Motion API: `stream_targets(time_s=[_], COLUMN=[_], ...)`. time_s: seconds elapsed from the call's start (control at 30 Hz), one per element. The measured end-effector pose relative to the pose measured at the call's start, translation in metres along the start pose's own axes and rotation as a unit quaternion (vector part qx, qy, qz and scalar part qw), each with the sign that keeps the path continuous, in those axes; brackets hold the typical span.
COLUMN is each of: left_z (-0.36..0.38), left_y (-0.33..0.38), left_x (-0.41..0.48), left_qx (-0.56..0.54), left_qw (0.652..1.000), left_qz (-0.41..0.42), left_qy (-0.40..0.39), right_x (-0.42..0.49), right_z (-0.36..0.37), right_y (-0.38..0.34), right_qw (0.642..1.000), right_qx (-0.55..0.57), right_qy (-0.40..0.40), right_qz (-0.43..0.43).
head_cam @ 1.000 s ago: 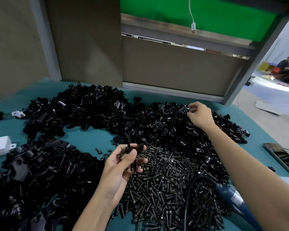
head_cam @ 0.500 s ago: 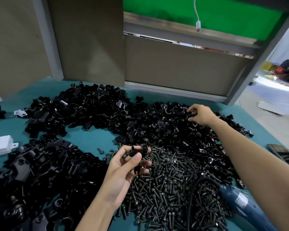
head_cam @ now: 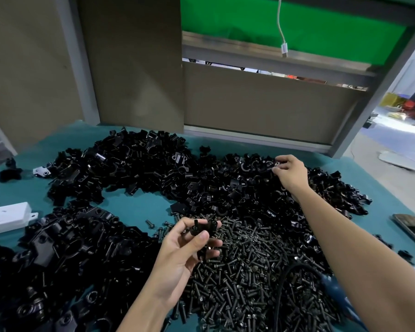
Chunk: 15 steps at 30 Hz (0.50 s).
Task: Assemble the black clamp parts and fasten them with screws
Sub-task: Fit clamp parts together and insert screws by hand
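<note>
Left hand (head_cam: 181, 254): palm up at lower centre of the frame, thumb and fingers pinched around a small black clamp part (head_cam: 201, 229) held above the near edge of the screw pile.
Held part: glossy black, compact, with short prongs sticking up (finer shape too small to tell).
Right hand (head_cam: 289, 174): reaching to the upper right of the frame, fingertips closed on a second clamp piece (head_cam: 276, 163) at the top of the heap.
Clamp heap (head_cam: 201, 178): loose shiny black pieces, many with curved saddle shapes, spread in a band across the middle of the frame.
Larger brackets (head_cam: 58, 255): chunkier black parts with round holes, lower left.
Screws (head_cam: 249, 271): dark, hex-headed with washers, piled at lower centre.
Table (head_cam: 132, 207): teal surface showing between the piles.
</note>
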State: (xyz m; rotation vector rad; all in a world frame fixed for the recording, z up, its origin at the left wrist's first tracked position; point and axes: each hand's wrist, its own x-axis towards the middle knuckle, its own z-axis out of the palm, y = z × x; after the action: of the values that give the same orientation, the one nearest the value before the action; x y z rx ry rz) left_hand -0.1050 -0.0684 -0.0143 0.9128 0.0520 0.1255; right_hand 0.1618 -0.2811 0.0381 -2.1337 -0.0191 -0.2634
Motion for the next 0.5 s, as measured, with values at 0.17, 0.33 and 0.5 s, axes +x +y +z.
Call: stream_targets(time_s=[0.17, 0.33, 0.5], left_z=[0.002, 0.006, 0.008], left_y=[0.001, -0.004, -0.011], left_x=[0.001, 0.002, 0.002], left_qx=[-0.027, -0.043, -0.005], left_qw=[1.000, 0.999, 1.000], left_qz=[-0.001, -0.011, -0.022], left_qy=[-0.001, -0.010, -0.013], right_x=[-0.026, -0.113, -0.196], right_z=[-0.009, -0.014, 0.013], right_y=[-0.025, -0.043, -0.039], right_qw=[0.977, 0.966, 0.936], right_qx=[0.210, 0.219, -0.001], right_qy=[0.010, -0.118, -0.214], right_qz=[0.025, -0.066, -0.280])
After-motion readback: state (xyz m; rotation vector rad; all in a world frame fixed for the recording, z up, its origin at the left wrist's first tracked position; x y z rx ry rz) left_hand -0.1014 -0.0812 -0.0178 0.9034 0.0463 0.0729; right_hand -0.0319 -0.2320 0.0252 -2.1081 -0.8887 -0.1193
